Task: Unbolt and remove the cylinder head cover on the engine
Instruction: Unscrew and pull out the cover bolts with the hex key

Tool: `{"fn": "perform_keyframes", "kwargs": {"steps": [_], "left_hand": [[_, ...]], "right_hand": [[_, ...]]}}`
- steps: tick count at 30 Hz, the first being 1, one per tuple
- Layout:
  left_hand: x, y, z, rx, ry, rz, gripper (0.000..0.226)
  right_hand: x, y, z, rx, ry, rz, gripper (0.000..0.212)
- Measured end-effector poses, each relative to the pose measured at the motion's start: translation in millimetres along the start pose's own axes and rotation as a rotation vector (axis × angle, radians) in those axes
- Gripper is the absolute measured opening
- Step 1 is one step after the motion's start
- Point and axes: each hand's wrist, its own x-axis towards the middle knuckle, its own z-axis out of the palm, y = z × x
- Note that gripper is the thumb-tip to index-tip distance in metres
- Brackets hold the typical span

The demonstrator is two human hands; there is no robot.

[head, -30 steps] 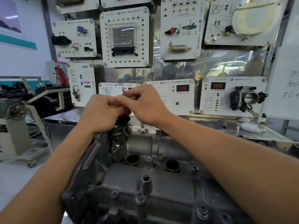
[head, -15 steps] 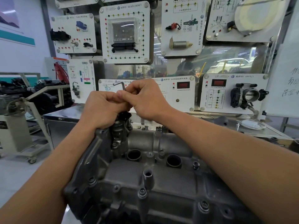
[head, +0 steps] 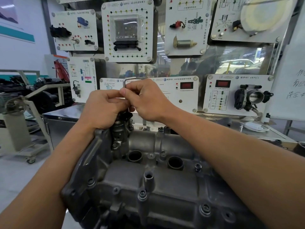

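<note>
With the left hand [head: 102,109] and right hand [head: 145,100] both pinching the hex key [head: 124,84] in curled fingers [head: 130,90], its bent end had swung round, suggesting a hidden far-end bolt was loosening on the still-seated cylinder head cover [head: 132,177].

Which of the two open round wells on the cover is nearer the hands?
The left well, just below the left hand; the other well sits farther right.

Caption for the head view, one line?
Left hand and right hand hold a bent hex key upright at the far end of the cylinder head cover; near bolts seated.
</note>
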Motion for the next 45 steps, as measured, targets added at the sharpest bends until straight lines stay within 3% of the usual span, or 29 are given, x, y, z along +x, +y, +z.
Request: {"fn": "perform_keyframes", "kwargs": {"steps": [6, 13, 20, 27, 31, 36, 40, 45], "left_hand": [[2, 2, -2, -0.002, 0.017, -0.053, 0.020], [5, 0, -2, 0.074, 0.061, -0.039, 0.020], [3, 3, 1, 0.040, 0.108, -0.042, 0.021], [4, 2, 4, 0.035, 0.109, -0.045, 0.016], [7, -2, 3, 0.067, 0.123, -0.051, 0.016], [8, -2, 5, 0.064, 0.127, -0.081, 0.014], [9, -1, 4, 0.136, 0.139, -0.099, 0.011], [9, -2, 4, 0.141, 0.177, -0.080, 0.019]], "right_hand": [[-2, 2, 1, 0.067, 0.064, 0.037, 0.026], [0, -4, 11, -0.042, 0.281, 0.075, 0.022], [0, -5, 14, -0.054, 0.338, 0.112, 0.021], [3, -10, 15, 0.080, 0.322, 0.104, 0.018], [4, -15, 13, 0.189, 0.184, 0.118, 0.016], [7, -25, 6, 0.514, -0.061, 0.269, 0.024], [9, -26, 11, 0.480, -0.011, 0.288, 0.033], [6, -22, 17, 0.575, 0.155, 0.283, 0.025]]}}
